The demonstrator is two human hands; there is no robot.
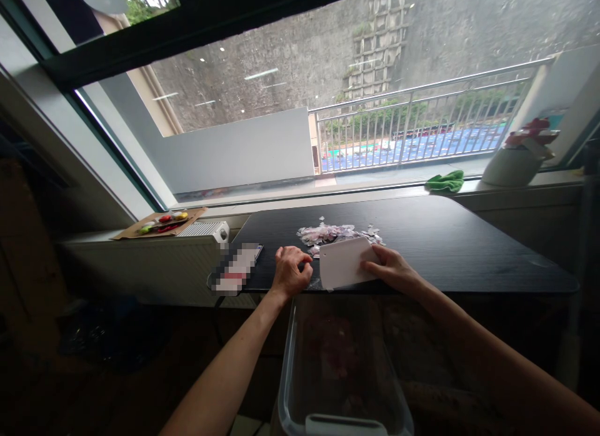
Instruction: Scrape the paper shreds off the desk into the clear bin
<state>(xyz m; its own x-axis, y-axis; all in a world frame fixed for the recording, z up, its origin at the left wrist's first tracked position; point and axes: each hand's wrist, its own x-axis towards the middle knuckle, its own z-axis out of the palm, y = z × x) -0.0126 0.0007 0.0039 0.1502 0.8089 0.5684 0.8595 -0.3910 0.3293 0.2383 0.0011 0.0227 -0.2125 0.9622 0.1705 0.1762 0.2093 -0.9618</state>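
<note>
Taking the heap of pale paper scraps [328,232] as the clock's centre, the broad window [262,86] fills 12 o'clock, with a metal railing [407,127] beyond the glass towards 1. The dark surface [450,242] lies below the window and carries the heap. At 9 o'clock, past the surface's edge, is the white radiator [150,261], topped by a brown sheet [190,220] with red, yellow and green items on it. The clear plastic bin [287,367] is at 6 o'clock, below the surface's near edge; its contents are too dim to tell. A whitish pot [510,167] with something red on top stands on the sill at 2 o'clock.

The right hand [391,267], at 4 o'clock, has its fingers clamped on the right edge of a white card [345,266]. The card is tilted at 5 o'clock, hiding part of the heap. The left hand [293,270], at 8 o'clock, is near the card's left edge, its fingers curled; I cannot tell whether they grip anything. Farther out, between 8 and 9, lies a phone-like device [239,267], its face pixelated. A crumpled green cloth [446,182] rests at 2 o'clock, nearer than the pot.
</note>
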